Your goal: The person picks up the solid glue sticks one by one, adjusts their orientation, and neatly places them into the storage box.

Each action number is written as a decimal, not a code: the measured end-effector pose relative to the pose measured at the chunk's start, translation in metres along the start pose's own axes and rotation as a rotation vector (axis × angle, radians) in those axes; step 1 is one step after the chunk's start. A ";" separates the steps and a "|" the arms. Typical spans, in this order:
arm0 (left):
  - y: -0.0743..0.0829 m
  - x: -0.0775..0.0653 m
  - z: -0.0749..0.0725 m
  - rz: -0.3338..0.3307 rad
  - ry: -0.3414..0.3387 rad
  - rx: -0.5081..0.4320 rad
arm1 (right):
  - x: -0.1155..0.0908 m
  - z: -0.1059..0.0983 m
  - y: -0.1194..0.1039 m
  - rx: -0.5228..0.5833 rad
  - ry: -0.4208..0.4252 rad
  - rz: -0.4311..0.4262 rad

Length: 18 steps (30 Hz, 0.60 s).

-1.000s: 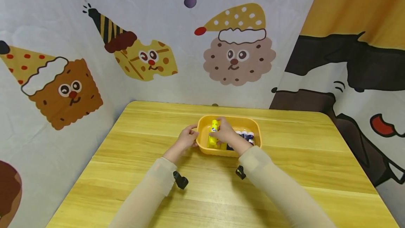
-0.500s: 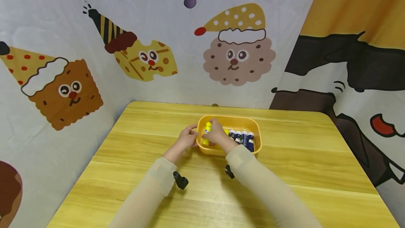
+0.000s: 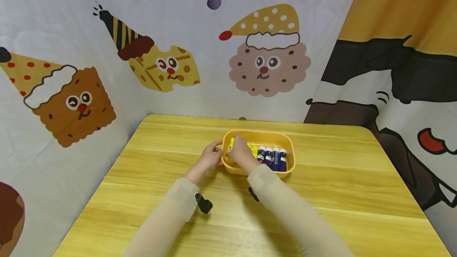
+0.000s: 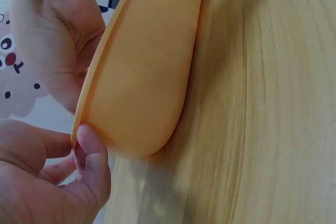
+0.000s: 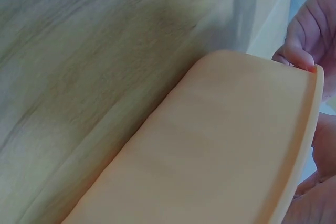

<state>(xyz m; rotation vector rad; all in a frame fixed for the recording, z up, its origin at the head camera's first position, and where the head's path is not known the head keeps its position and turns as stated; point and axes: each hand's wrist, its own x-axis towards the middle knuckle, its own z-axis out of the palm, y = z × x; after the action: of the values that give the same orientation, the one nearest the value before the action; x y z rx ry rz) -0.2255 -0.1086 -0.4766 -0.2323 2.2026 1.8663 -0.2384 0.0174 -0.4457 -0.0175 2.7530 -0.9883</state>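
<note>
In the head view, a shallow orange plastic bin (image 3: 273, 133) sits on the table. My left hand (image 3: 211, 155) pinches its left rim between thumb and fingers; the left wrist view shows the thumb (image 4: 93, 150) against the outer wall. My right hand (image 3: 242, 153) reaches down into the bin's left end and grips a yellow glue stick (image 3: 231, 142), mostly hidden behind the fingers. To the right of that hand lies more yellow (image 3: 254, 150), partly covered. Several navy glue sticks (image 3: 275, 160) with white ends lie side by side in the bin's right half.
The wooden table (image 3: 160, 142) extends around the bin on all sides. Behind it hangs a white cloth (image 3: 214, 102) printed with cartoon characters. A black wrist camera (image 3: 204, 203) sits under my left sleeve.
My right hand has moved left with the yellow glue stick and lowered it at the bin's left end, uncovering the navy glue sticks. The left hand has stayed on the rim.
</note>
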 end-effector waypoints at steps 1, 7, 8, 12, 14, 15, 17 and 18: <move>0.000 0.000 0.000 0.001 0.004 -0.002 | -0.001 0.000 -0.001 -0.009 0.003 -0.003; -0.001 0.000 0.001 0.012 0.015 0.000 | -0.002 0.002 -0.003 -0.083 -0.002 0.011; -0.001 0.000 0.001 0.013 0.015 0.001 | -0.001 0.003 -0.003 -0.093 -0.008 0.020; -0.001 -0.001 0.001 0.012 0.012 -0.004 | 0.000 0.005 -0.002 -0.111 -0.022 0.050; -0.001 -0.001 0.002 0.013 0.011 -0.007 | 0.000 0.005 -0.002 -0.109 -0.024 0.058; -0.001 -0.001 0.002 0.015 0.011 -0.006 | 0.000 0.005 -0.001 -0.109 -0.023 0.057; -0.001 -0.001 0.002 0.013 0.011 -0.006 | 0.001 0.005 -0.001 -0.104 -0.023 0.048; -0.001 -0.001 0.002 0.012 0.012 -0.007 | 0.001 0.005 -0.001 -0.105 -0.022 0.041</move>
<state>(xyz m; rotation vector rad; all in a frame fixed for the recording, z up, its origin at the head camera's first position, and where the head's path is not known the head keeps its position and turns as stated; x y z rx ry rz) -0.2246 -0.1067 -0.4774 -0.2334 2.2109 1.8837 -0.2380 0.0138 -0.4490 0.0108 2.7708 -0.8275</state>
